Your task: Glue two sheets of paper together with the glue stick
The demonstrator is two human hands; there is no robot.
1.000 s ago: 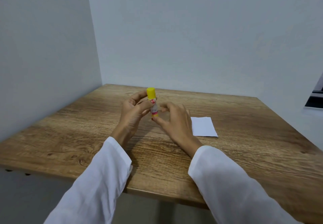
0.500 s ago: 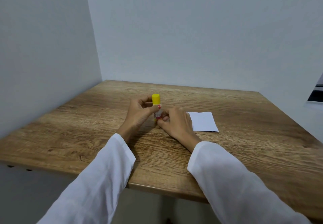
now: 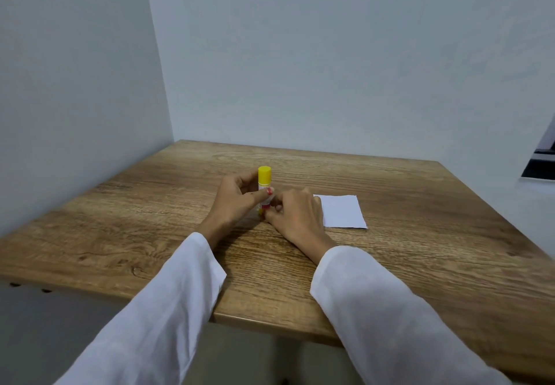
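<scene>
Lowered since a second ago, both hands now sit close to the brown wood-grain table [image 3: 420, 264], with the yellow-capped glue stick [image 3: 264, 181] upright between them. Fingers and thumb of the left hand [image 3: 237, 201] pinch its body; the right hand [image 3: 295, 215] closes on its lower end, cap still on. One white rectangular paper sheet [image 3: 342, 211] lies flat just beyond the right hand. White sleeves [image 3: 168, 309] cover both forearms.
</scene>
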